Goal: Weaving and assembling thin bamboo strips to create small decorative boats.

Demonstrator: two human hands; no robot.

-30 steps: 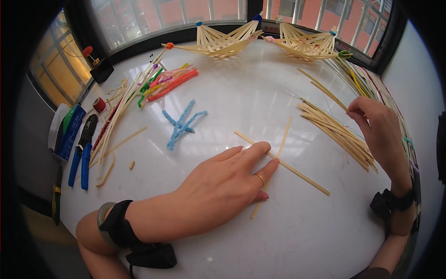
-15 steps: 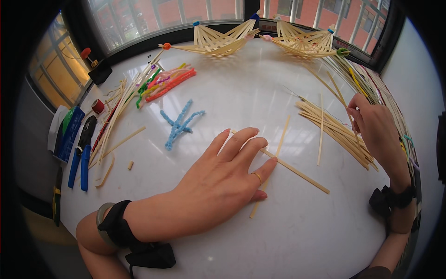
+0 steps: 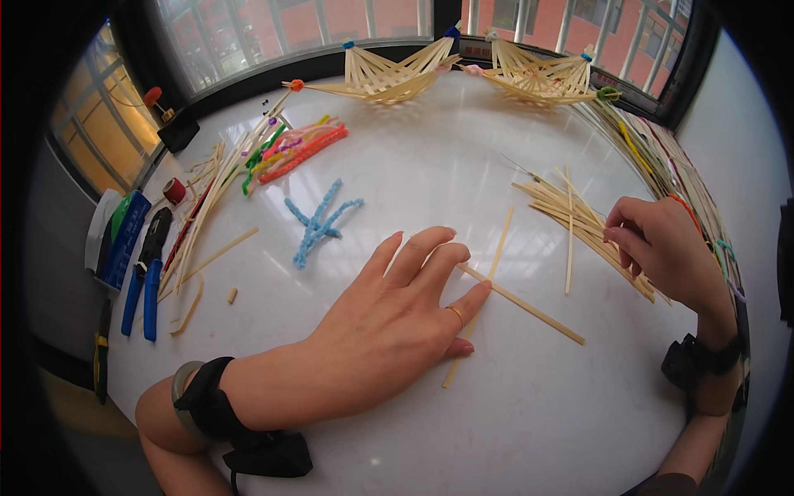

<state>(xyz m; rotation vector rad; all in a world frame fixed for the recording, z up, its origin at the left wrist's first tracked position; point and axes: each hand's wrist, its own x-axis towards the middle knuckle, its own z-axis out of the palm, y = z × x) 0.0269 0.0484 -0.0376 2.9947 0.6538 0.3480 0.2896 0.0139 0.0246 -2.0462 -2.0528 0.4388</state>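
Note:
My left hand [image 3: 393,310] rests palm down with its fingers spread. Its index finger presses where two thin bamboo strips cross; one strip [image 3: 542,317] slants to the lower right, the other [image 3: 502,240] runs nearly upright under the hand. My right hand [image 3: 662,248] is at the right edge of a bundle of bamboo strips [image 3: 575,219], its fingers curled. Strips from the top of the bundle lead into its pinch; the fingertips' grip is partly hidden. A single strip [image 3: 569,256] lies across the bundle's near side.
A light-blue fuzzy craft stem bunch [image 3: 314,227] and colourful fuzzy stems [image 3: 302,153] lie left of centre. Blue-handled pliers [image 3: 142,289] and a red spool [image 3: 174,190] are at the left. Two woven bamboo pieces [image 3: 389,78] stand by the window.
My right hand has moved down and slightly left, lowering the strips it held raised toward the bundle. My left hand stays on the crossed strips.

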